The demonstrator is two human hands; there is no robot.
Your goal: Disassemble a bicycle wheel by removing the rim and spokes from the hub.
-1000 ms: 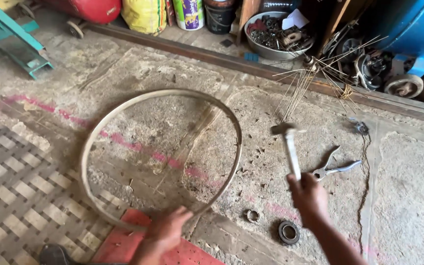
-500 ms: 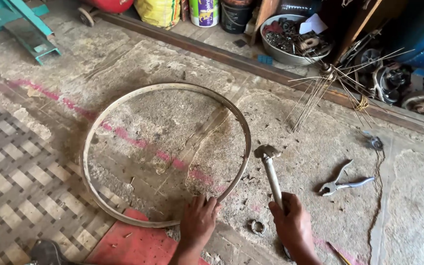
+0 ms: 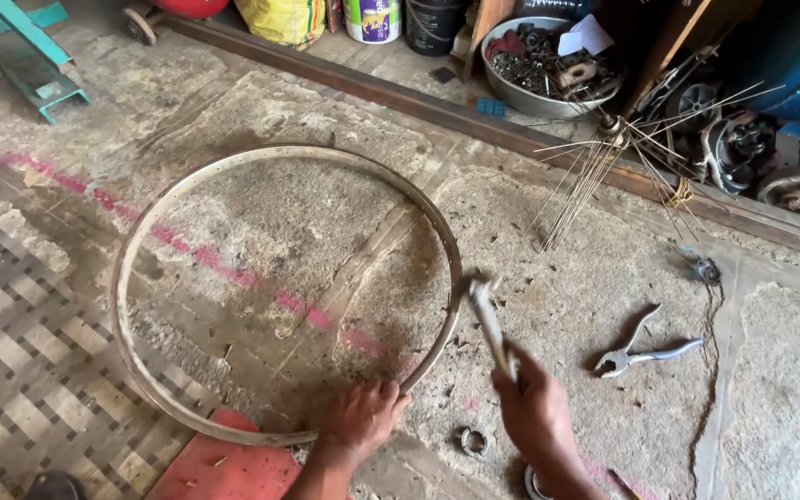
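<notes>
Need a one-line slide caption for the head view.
Left hand presses a bare wheel rim flat on the concrete floor while the right hand swings a hammer at its edge.

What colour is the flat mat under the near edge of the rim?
Red mat, head view.

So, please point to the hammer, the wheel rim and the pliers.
hammer (image 3: pixel 490 319): head view, on its handle.
wheel rim (image 3: pixel 153 217): head view, on its left arc.
pliers (image 3: pixel 645 352): head view, near the pivot.
</notes>
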